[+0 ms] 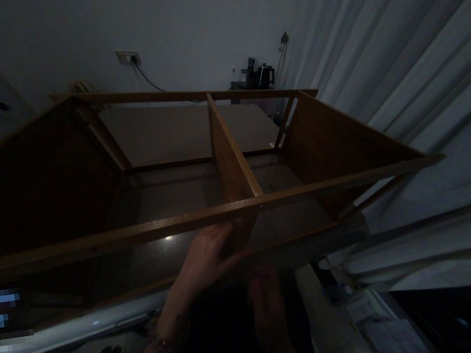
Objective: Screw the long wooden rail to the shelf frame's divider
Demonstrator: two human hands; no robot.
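A wooden cabinet frame (316,188) with no top panel stands in front of me, seen from above in dim light. A central divider (228,154) splits it into two bays. My left hand (209,256) reaches up from below, its fingers stretched out against the divider's front edge, just under the front rail (116,235). It holds nothing that I can see. My right hand (264,295) is raised lower down, below the cabinet's bottom edge, and its fingers are lost in the dark.
White curtains (413,69) hang along the right side. A wall socket (128,56) with a cable sits above the cabinet's back rail, and a dark kettle (265,76) stands behind the right corner. Papers (378,320) lie at the lower right.
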